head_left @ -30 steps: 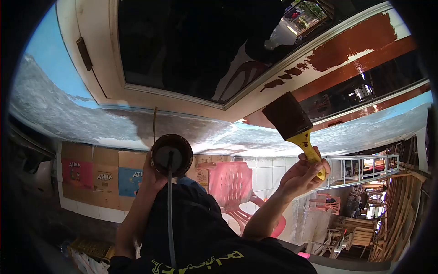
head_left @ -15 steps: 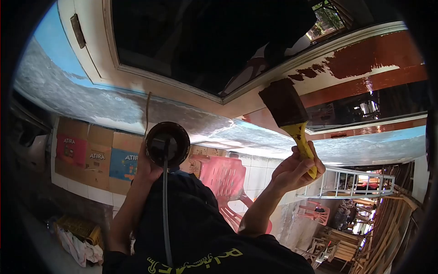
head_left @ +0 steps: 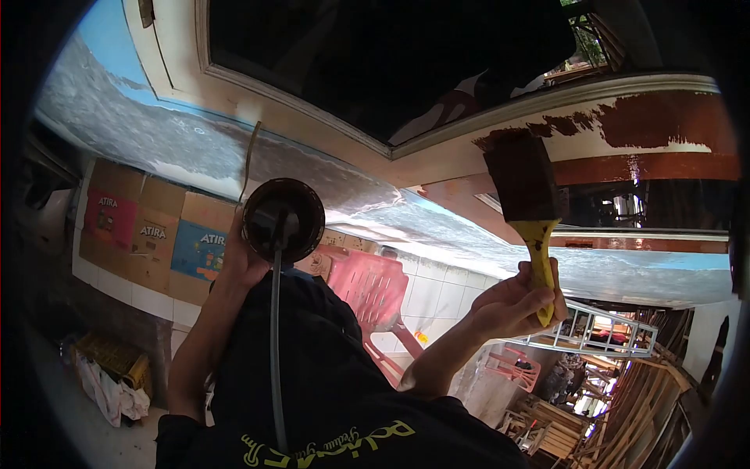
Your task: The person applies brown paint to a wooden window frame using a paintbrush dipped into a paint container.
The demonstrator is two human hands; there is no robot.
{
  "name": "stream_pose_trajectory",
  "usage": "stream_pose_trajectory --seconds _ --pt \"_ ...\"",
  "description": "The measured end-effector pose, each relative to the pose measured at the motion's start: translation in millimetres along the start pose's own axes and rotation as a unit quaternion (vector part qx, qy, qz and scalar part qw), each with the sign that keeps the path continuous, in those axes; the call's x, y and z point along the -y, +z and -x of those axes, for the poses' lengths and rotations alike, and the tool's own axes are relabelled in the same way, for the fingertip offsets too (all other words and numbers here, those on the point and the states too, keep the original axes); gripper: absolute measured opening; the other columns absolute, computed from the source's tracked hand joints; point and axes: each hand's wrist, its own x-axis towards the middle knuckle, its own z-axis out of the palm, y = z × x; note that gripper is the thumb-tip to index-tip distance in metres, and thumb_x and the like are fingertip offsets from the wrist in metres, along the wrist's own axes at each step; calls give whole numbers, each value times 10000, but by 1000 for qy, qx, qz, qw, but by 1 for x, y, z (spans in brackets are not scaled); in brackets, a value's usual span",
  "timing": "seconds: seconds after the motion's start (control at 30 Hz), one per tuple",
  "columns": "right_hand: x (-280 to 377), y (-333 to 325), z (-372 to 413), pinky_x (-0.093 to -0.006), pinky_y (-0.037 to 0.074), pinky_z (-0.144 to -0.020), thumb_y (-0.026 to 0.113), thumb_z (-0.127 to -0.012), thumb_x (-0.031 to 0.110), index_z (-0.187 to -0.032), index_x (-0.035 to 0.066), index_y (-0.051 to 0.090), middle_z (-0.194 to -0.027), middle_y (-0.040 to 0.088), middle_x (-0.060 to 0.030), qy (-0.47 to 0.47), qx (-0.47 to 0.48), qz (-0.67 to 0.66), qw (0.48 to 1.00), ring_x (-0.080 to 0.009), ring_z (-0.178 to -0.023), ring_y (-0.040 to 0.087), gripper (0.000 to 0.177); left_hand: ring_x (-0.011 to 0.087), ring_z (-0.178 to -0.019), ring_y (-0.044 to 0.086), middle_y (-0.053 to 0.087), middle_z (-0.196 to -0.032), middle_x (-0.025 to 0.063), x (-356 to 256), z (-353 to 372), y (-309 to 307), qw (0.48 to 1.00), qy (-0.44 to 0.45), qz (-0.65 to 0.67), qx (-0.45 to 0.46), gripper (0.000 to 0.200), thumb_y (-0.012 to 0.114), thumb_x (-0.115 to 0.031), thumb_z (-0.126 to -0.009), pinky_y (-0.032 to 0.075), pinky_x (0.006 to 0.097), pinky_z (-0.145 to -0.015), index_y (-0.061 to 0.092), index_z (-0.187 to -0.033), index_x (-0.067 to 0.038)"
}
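My left hand (head_left: 244, 264) is closed around a round paint can (head_left: 316, 223), its open mouth facing me with dark paint inside. A wide paintbrush (head_left: 539, 234) with a yellow handle and dark brown-coated bristles is gripped in my right hand (head_left: 512, 306). The bristle tips overlap the cream wooden window frame (head_left: 445, 160), right at the ragged end of a fresh brown paint patch (head_left: 656, 121). Dark glass (head_left: 351, 62) fills the frame. A grey cord (head_left: 276, 344) hangs across the view in front of the can and my black shirt.
Below the frame runs a grey wall ledge (head_left: 172, 133) with a blue edge. Flattened cardboard (head_left: 152, 234) lies on white tiles. A pink plastic chair (head_left: 367, 285) stands near me, a metal ladder (head_left: 594, 332) to the right. Stacked wood (head_left: 641, 414) and a yellow crate (head_left: 109, 367) lie farther off.
The view has shifted slightly. My right hand has moved the brush to the right and turned it more upright, with the bristles against the paint edge. My left hand still holds the can.
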Motion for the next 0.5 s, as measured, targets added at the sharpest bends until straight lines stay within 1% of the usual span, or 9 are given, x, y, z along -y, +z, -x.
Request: stream_pose_trajectory --seconds 0.03,0.17,0.2,0.33,0.5 --pt "1 0 1 -257 564 -639 495 -932 277 -1027 73 319 -1023 579 -239 -5 3 -7 1000 -239 -730 654 286 281 -1142 514 502 -1263 129 0 0 1 1000 4 -9 -11 581 351 -528 -922 474 462 -913 442 -1295 -92" --pt "0 13 5 -269 570 -647 498 -931 270 -1031 80 319 -1016 582 -244 -7 19 -31 999 -253 -758 659 279 281 -1141 514 505 -1258 132 -1 -1 2 1000 6 -11 -9 583 349 -534 -921 481 463 -903 445 -1292 -94" --pt "0 18 5 -265 571 -642 502 -930 263 -1026 79 326 -1011 584 -245 -7 9 -31 999 -255 -763 659 273 279 -1137 517 508 -1254 131 0 -2 2 1000 6 -10 -9 581 351 -533 -921 486 462 -893 447 -1290 -95" --pt "-1 16 2 -265 571 -644 492 -934 262 -1021 75 332 -1002 585 -239 -22 5 3 1000 -249 -764 656 262 262 -1107 537 533 -1225 120 -1 -4 2 1000 4 -10 10 560 362 -518 -922 506 450 -848 469 -1272 -95" --pt "2 -2 -2 -257 563 -640 458 -948 280 -1019 72 335 -998 576 -222 -28 -2 41 999 -221 -751 644 252 241 -1072 558 556 -1194 106 0 -6 5 999 17 -21 -17 539 369 -505 -923 525 420 -803 495 -1246 -92"
